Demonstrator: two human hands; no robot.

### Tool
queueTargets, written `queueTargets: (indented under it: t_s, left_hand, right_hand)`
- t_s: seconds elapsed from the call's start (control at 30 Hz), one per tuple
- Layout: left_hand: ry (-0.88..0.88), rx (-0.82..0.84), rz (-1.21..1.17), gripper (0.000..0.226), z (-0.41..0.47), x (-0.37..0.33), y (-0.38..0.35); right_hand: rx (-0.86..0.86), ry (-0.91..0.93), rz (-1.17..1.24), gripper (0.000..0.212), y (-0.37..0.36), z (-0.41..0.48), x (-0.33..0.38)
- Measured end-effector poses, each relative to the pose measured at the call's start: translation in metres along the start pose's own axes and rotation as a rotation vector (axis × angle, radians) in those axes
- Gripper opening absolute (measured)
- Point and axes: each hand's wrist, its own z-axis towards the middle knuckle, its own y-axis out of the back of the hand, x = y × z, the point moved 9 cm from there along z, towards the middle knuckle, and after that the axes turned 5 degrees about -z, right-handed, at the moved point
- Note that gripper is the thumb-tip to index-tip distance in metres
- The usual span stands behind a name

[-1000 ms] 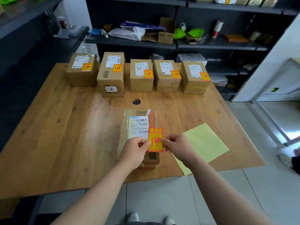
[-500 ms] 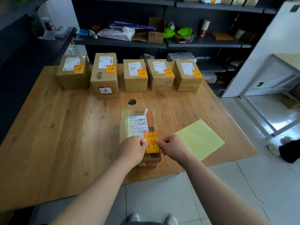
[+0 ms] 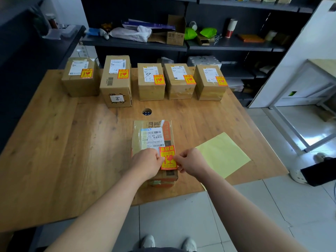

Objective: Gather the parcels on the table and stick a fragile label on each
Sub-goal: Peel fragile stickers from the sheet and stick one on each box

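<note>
Both hands pinch the fragile label (image 3: 168,157) on the parcel (image 3: 154,140) near the surface's (image 3: 54,142) front edge. The left hand (image 3: 146,163) grips its left side, the right hand (image 3: 190,162) its right side.

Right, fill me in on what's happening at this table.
A person is sticking a fragile label on the near parcel. The left hand and right hand each pinch a side edge of the label, holding it over the parcel's near end, just below its shipping slip. Five boxes in a row at the far edge already carry labels. A bare yellow backing sheet lies to the right of the parcel.
</note>
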Motion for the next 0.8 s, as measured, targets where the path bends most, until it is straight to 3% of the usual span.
queueTargets:
  t_s: [0.8]
  left_hand:
    - [-0.005,0.022,0.013,0.036,-0.0007,-0.0020,-0.0014]
  right_hand:
    - [-0.025,-0.024,-0.002,0.031,0.0016,-0.0021,0.0005]
